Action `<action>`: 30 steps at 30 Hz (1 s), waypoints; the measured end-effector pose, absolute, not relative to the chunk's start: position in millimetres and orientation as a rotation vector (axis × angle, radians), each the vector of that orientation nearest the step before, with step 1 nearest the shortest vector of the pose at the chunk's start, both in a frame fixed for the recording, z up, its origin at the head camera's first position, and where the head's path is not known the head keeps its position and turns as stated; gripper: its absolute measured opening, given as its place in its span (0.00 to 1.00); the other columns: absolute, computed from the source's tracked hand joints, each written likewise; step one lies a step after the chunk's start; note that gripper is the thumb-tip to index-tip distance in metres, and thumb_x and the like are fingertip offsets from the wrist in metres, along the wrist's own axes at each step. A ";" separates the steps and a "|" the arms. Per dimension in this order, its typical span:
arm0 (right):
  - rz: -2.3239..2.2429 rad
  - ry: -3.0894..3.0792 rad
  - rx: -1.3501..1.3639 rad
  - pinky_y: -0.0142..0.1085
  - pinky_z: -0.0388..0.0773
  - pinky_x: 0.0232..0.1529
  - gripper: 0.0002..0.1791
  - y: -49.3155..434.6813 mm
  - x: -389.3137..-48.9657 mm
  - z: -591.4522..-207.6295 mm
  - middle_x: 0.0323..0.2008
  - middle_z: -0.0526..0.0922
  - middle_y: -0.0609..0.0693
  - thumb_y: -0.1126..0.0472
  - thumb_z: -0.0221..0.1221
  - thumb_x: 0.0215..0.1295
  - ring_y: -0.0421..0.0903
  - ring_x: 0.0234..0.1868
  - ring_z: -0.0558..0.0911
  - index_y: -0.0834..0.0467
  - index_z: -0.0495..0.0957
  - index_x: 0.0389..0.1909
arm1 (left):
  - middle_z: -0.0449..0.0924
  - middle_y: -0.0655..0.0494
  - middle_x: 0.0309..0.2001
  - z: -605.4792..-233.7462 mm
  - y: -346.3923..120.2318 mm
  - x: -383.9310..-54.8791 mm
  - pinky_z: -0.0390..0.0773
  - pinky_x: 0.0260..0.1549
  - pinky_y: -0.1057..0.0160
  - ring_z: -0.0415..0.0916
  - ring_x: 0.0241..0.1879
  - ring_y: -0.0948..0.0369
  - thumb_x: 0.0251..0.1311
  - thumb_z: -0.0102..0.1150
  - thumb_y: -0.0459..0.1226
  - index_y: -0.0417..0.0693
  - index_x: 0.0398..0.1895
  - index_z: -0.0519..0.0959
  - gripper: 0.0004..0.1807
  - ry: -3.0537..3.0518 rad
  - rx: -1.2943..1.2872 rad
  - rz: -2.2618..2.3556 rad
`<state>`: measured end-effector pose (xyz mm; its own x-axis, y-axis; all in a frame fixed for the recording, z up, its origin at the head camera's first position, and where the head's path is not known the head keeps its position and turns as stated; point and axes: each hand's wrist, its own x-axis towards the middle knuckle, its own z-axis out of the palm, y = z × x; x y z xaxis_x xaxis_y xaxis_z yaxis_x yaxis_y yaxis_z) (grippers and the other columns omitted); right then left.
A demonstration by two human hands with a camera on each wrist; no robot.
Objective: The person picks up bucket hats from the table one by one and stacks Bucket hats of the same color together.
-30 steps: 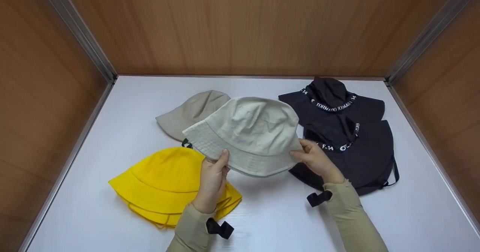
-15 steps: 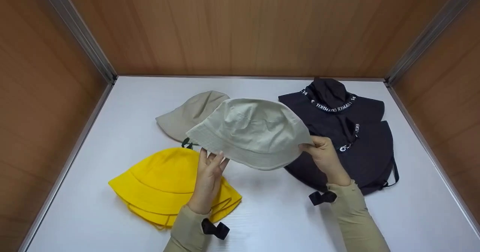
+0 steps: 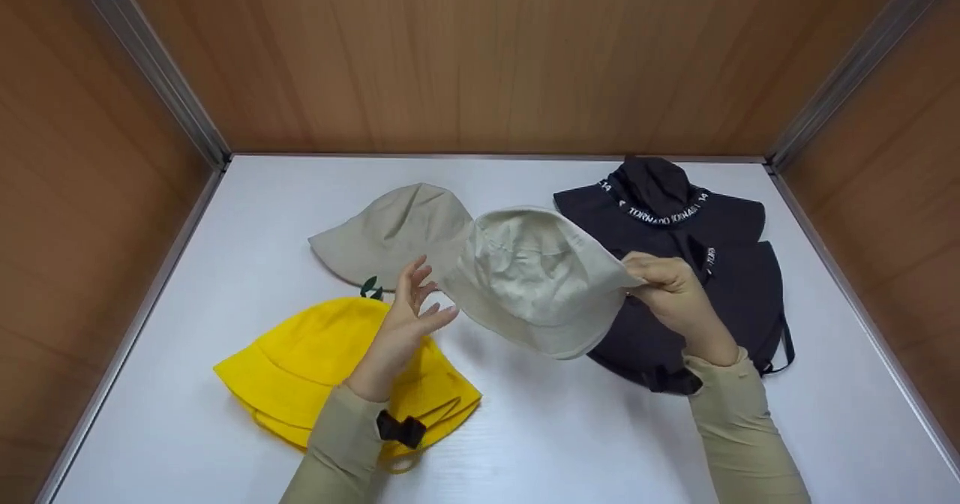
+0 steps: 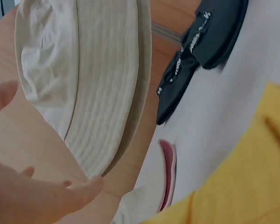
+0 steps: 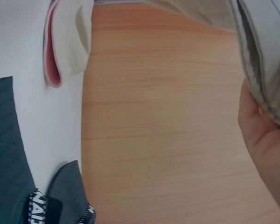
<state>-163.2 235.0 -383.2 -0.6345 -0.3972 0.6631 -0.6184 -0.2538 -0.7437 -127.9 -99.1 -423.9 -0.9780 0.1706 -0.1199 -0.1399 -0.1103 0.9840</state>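
Note:
An off-white bucket hat [image 3: 536, 283] hangs over the middle of the table, tilted, crown upward. My right hand [image 3: 675, 294] pinches its right brim edge between thumb and fingers; the right wrist view shows that hand [image 5: 270, 144] at the folded brim [image 5: 259, 60]. My left hand [image 3: 405, 324] is just left of the hat with fingers spread and holds nothing. In the left wrist view its thumb [image 4: 86, 191] is right at the brim's corner. Below the left hand sits a yellow bucket hat [image 3: 315, 369], partly covered by the forearm.
A beige bucket hat [image 3: 397, 226] lies behind, partly overlapped by the held hat. Two black hats with white lettering, a farther one [image 3: 727, 219] and a nearer one [image 3: 742, 316], lie at the right. A small green leaf-shaped piece [image 3: 369, 286] shows above the yellow hat. Wooden walls [image 3: 480, 61] enclose the white table.
My left hand has let go of the off-white hat's brim and moved left, its fingers spreading. My right hand has moved right and slightly up, drawing the hat along and tilting it.

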 end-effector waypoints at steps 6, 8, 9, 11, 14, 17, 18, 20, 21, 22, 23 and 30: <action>2.041 -1.777 1.224 0.25 0.75 0.36 0.21 234.6 -164.1 -382.1 0.41 0.86 0.46 0.83 0.56 0.51 0.38 0.41 0.81 0.60 0.85 0.40 | 0.55 0.46 0.70 -414.5 -113.7 -137.9 0.66 0.62 0.47 0.59 0.66 0.47 0.57 0.64 0.36 0.54 0.72 0.52 0.42 2.226 0.140 1.632; 2.054 -1.797 1.175 0.25 0.76 0.38 0.19 234.6 -163.7 -383.7 0.42 0.86 0.45 0.80 0.57 0.53 0.37 0.43 0.82 0.58 0.86 0.40 | 0.66 0.46 0.63 -411.9 -119.4 -139.0 0.72 0.55 0.53 0.69 0.57 0.51 0.58 0.63 0.36 0.50 0.68 0.60 0.35 2.285 0.134 1.571; 2.058 -1.816 1.137 0.25 0.77 0.39 0.18 234.8 -163.5 -384.8 0.42 0.86 0.44 0.79 0.58 0.54 0.36 0.43 0.82 0.57 0.86 0.39 | 0.71 0.47 0.59 -411.0 -122.9 -139.7 0.73 0.53 0.56 0.71 0.52 0.54 0.59 0.62 0.36 0.47 0.65 0.64 0.31 2.311 0.137 1.553; 2.055 -1.877 1.030 0.25 0.77 0.40 0.18 235.0 -162.7 -386.8 0.41 0.86 0.42 0.77 0.59 0.55 0.35 0.43 0.83 0.53 0.86 0.39 | 0.76 0.48 0.50 -409.2 -130.9 -141.4 0.74 0.46 0.60 0.73 0.43 0.56 0.60 0.60 0.35 0.41 0.58 0.71 0.22 2.348 0.147 1.539; 2.031 -2.033 0.787 0.24 0.77 0.35 0.20 232.5 -162.7 -388.8 0.35 0.86 0.39 0.78 0.59 0.55 0.33 0.36 0.82 0.49 0.87 0.36 | 0.80 0.50 0.41 -406.0 -145.0 -145.3 0.75 0.41 0.63 0.75 0.38 0.60 0.64 0.56 0.35 0.38 0.49 0.75 0.13 2.354 0.140 1.553; 1.989 -2.224 0.503 0.24 0.74 0.30 0.15 225.8 -166.5 -390.3 0.28 0.83 0.39 0.76 0.60 0.56 0.33 0.28 0.78 0.54 0.86 0.36 | 0.81 0.53 0.35 -400.2 -159.3 -152.3 0.77 0.35 0.65 0.80 0.33 0.62 0.66 0.52 0.34 0.35 0.47 0.73 0.11 2.315 0.114 1.611; 1.984 -2.282 0.421 0.24 0.73 0.27 0.11 222.6 -168.9 -391.1 0.25 0.81 0.40 0.75 0.60 0.57 0.34 0.26 0.76 0.58 0.85 0.36 | 0.81 0.54 0.34 -397.6 -163.6 -155.3 0.79 0.34 0.67 0.81 0.31 0.63 0.67 0.51 0.34 0.35 0.47 0.72 0.11 2.305 0.101 1.628; 1.973 -2.389 0.302 0.25 0.73 0.24 0.08 216.0 -174.9 -393.3 0.22 0.78 0.41 0.71 0.60 0.60 0.35 0.23 0.75 0.67 0.82 0.39 | 0.81 0.54 0.32 -391.6 -171.5 -162.4 0.80 0.32 0.67 0.82 0.29 0.64 0.68 0.50 0.34 0.33 0.49 0.70 0.12 2.301 0.088 1.649; 1.964 -2.440 0.265 0.25 0.73 0.22 0.10 212.5 -178.6 -394.7 0.21 0.77 0.42 0.70 0.59 0.61 0.35 0.21 0.75 0.70 0.80 0.42 | 0.81 0.53 0.31 -388.3 -175.0 -166.2 0.81 0.31 0.68 0.82 0.28 0.64 0.68 0.50 0.34 0.32 0.49 0.69 0.13 2.312 0.082 1.648; 1.938 -2.492 0.251 0.26 0.73 0.20 0.12 209.4 -182.5 -396.6 0.20 0.76 0.43 0.68 0.59 0.63 0.36 0.19 0.74 0.72 0.78 0.44 | 0.81 0.53 0.31 -384.9 -178.2 -170.0 0.81 0.31 0.68 0.82 0.27 0.64 0.68 0.50 0.34 0.32 0.50 0.69 0.14 2.332 0.071 1.635; 1.919 -2.544 0.247 0.26 0.72 0.18 0.14 206.1 -186.7 -398.1 0.19 0.76 0.43 0.66 0.58 0.64 0.36 0.17 0.74 0.73 0.77 0.46 | 0.80 0.53 0.31 -381.4 -181.5 -173.5 0.82 0.32 0.67 0.82 0.27 0.64 0.68 0.50 0.34 0.33 0.51 0.69 0.14 2.362 0.062 1.613; 1.828 -2.721 0.303 0.24 0.64 0.12 0.15 171.7 -211.1 -380.8 0.12 0.71 0.43 0.63 0.54 0.68 0.34 0.09 0.69 0.72 0.75 0.47 | 0.77 0.49 0.33 -362.7 -206.0 -192.5 0.82 0.33 0.69 0.81 0.28 0.66 0.70 0.47 0.36 0.33 0.51 0.69 0.14 2.551 0.003 1.456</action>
